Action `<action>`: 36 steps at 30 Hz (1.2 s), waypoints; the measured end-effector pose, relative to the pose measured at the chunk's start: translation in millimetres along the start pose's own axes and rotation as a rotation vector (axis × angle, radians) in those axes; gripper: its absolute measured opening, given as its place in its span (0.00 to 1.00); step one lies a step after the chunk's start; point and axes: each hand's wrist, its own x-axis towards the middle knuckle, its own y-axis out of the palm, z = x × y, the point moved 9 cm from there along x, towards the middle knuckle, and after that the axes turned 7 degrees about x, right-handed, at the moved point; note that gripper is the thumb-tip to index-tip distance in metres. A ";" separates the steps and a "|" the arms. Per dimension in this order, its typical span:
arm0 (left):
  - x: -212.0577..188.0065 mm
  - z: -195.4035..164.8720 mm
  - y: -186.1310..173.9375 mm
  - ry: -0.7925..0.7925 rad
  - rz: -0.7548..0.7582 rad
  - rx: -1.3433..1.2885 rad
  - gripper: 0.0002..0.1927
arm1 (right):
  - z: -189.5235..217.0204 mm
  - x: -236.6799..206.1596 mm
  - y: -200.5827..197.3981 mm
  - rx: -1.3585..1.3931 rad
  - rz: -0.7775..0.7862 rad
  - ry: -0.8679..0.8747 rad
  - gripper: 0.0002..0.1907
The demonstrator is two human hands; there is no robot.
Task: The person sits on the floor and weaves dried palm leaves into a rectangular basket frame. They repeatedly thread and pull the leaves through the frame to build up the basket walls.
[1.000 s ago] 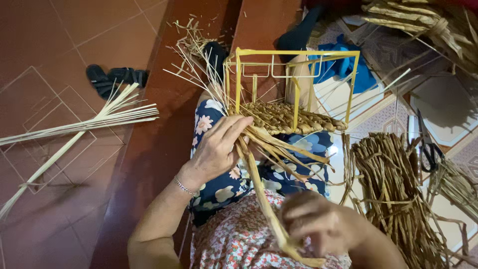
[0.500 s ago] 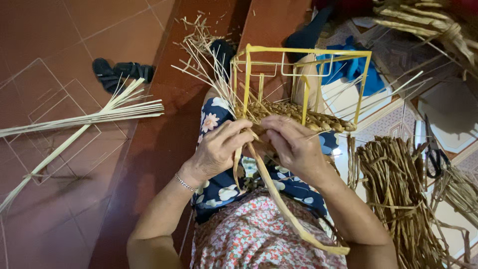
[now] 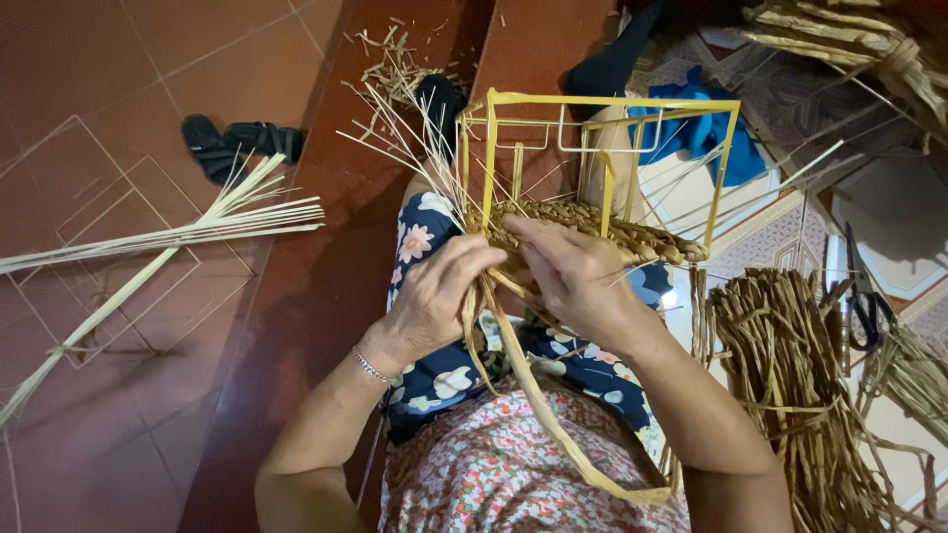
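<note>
We sat with the yellow wire frame (image 3: 602,109) propped on our lap, its woven base (image 3: 592,229) facing us. Our left hand (image 3: 439,296) was curled around a flat fibre strand (image 3: 533,395) at the weave's near edge; the right hand (image 3: 573,276) pinched the weave beside it, though its fingertips were partly hidden. A fibre bundle (image 3: 790,375) lay to the right, pale reeds (image 3: 197,227) to the left.

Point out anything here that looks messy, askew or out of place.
Short straw scraps lie scattered on the red floor beyond the yellow frame. Stiff reeds splay unevenly from the frame's left corner. Otherwise nothing stands out: both the left hand and the right hand grip strands at the woven base.
</note>
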 end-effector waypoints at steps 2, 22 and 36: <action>0.8 -2.3 1.7 -0.011 0.045 0.054 0.15 | -0.8 6.4 4.8 0.010 0.021 0.019 0.19; 16.0 52.6 26.5 -0.437 0.055 -0.350 0.13 | -7.4 -18.6 -3.2 0.199 0.093 -0.255 0.08; 20.8 37.9 23.2 -0.404 0.052 -0.250 0.08 | 7.7 -20.1 7.0 0.446 0.054 -0.237 0.14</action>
